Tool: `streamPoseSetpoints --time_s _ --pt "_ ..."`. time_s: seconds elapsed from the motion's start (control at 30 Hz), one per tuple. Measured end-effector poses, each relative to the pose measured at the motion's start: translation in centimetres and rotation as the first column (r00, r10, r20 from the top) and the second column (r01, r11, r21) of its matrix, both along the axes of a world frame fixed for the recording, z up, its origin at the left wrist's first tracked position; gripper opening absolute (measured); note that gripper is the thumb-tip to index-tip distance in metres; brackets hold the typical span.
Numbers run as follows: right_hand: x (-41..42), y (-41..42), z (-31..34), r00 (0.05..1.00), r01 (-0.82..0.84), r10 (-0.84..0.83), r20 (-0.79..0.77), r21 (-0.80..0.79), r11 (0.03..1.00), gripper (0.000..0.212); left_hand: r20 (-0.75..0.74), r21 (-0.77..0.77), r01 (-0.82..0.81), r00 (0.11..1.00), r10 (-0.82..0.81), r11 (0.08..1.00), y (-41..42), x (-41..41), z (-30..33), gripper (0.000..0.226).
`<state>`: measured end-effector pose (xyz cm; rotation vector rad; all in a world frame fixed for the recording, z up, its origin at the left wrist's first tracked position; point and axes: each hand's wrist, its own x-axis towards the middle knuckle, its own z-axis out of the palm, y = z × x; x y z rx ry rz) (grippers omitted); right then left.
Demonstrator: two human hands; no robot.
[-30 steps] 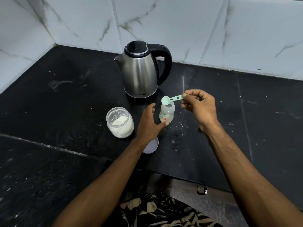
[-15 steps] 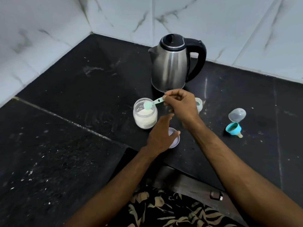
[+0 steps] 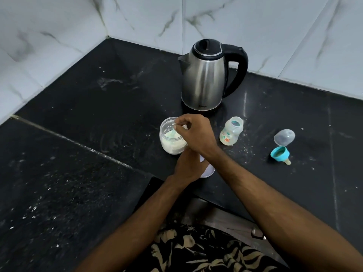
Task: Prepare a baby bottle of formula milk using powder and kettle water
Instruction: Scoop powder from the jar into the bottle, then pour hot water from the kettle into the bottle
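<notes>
The black stone table [image 3: 78, 154] fills the corner under white marbled wall tiles [image 3: 255, 26], its surface dusted with pale specks. At the back stands the stainless steel kettle [image 3: 204, 79] with a black lid and handle, spout turned to the left. In front of it, slightly left, sits the open glass jar of formula powder [image 3: 169, 143], about half full of white powder. The right hand [image 3: 196, 134] reaches across over the jar's mouth, its fingertips pinching the handle of a pale green measuring scoop [image 3: 173, 132] whose bowl is down inside the jar at the powder. The left hand [image 3: 188, 167] lies just beneath the right wrist, right beside the jar's near side; its fingers are hidden, so I cannot tell whether they are spread or curled. A white jar lid [image 3: 208, 170] peeks out on the table next to that hand. To the right of the jar, apart from it, the small baby bottle [image 3: 230, 134] stands upright and uncapped, printed with little figures. Further right lie the clear bottle cap [image 3: 284, 137] and, touching its near side, the teal ring with its teat [image 3: 280, 154], tipped on its side.
</notes>
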<state>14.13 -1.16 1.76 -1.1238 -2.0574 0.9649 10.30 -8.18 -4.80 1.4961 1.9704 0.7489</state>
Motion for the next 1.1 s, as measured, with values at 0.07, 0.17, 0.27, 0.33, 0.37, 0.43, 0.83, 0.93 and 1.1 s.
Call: streamPoseSetpoints --time_s 0.07,0.17,0.27,0.33,0.37,0.43,0.83,0.93,1.1 --pt "0.1 0.0 0.1 1.0 -0.018 0.017 0.013 0.027 0.999 0.014 0.017 -0.008 -0.021 1.0 0.021 1.0 0.1 0.0 -0.1 0.033" --pt "0.5 0.0 0.4 1.0 -0.01 0.011 -0.026 0.056 0.998 0.011 0.033 -0.003 -0.01 0.999 0.01 1.0 0.5 0.1 -0.2 0.035" --pt "1.5 0.5 0.9 0.993 0.049 -0.048 -0.106 0.007 0.999 0.006 0.028 0.028 0.014 1.0 -0.014 1.0 1.3 0.3 -0.1 0.042" --pt "2.3 1.1 1.2 0.986 0.087 -0.089 -0.142 -0.021 0.996 0.006 0.032 0.092 0.012 0.999 -0.015 0.996 1.7 0.5 0.1 0.047" --pt "2.8 1.5 1.4 0.982 0.105 -0.109 -0.155 -0.033 0.994 0.007 0.037 0.115 0.018 0.999 -0.022 0.993 2.0 0.6 0.2 0.05" --pt "4.1 2.3 1.8 0.972 0.139 -0.149 -0.182 -0.066 0.988 0.007 0.057 0.152 0.025 0.998 -0.034 0.988 2.6 0.9 0.4 0.057" --pt "10.4 12.5 4.0 0.87 0.284 -0.381 -0.313 -0.313 0.906 0.006 0.215 0.209 0.012 0.975 -0.058 0.978 5.6 1.5 2.0 0.076" --pt "10.8 14.9 4.2 0.877 0.295 -0.383 -0.291 -0.305 0.906 0.007 0.221 0.197 0.013 0.974 -0.058 0.98 6.4 1.8 2.2 0.079" --pt "10.1 18.2 3.9 0.858 0.335 -0.399 -0.323 -0.237 0.912 0.023 0.259 0.185 0.015 0.964 -0.064 0.983 7.3 2.4 2.2 0.083"
